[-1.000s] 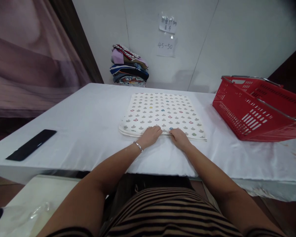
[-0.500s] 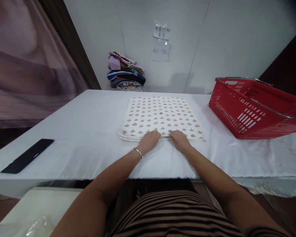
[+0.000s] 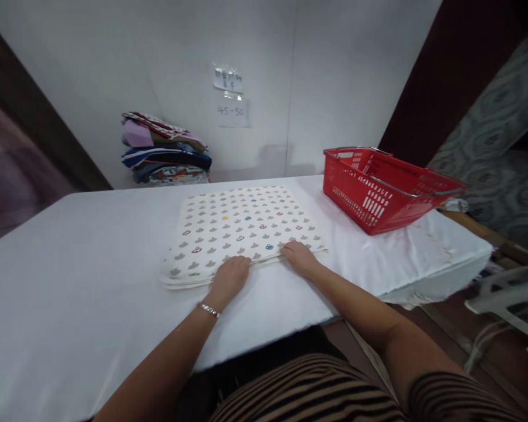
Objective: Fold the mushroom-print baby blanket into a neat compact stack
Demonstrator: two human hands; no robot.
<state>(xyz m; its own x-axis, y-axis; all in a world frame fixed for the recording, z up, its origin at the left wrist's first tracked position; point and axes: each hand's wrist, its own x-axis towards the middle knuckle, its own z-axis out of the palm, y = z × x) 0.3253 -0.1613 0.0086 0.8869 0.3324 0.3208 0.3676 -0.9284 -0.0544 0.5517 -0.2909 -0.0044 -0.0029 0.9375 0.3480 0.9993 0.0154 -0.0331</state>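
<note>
Left hand [image 3: 231, 278], right hand [image 3: 300, 259]: fingers partly curled on near edge of folded cloth [image 3: 242, 227] | thumbs hidden, grip unclear | folded cloth: flat on white table [image 3: 92, 264], left of red basket [image 3: 349, 190]

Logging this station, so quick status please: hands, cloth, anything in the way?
Left hand, right hand at near edge of patterned cloth. Cloth flat on table. Red basket apart, to the right.

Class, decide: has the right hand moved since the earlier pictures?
Yes: the right hand shifted rightward along the patterned cloth, towards the red basket. The blue motif, right by its fingers before, now lies clear to its left.
</note>
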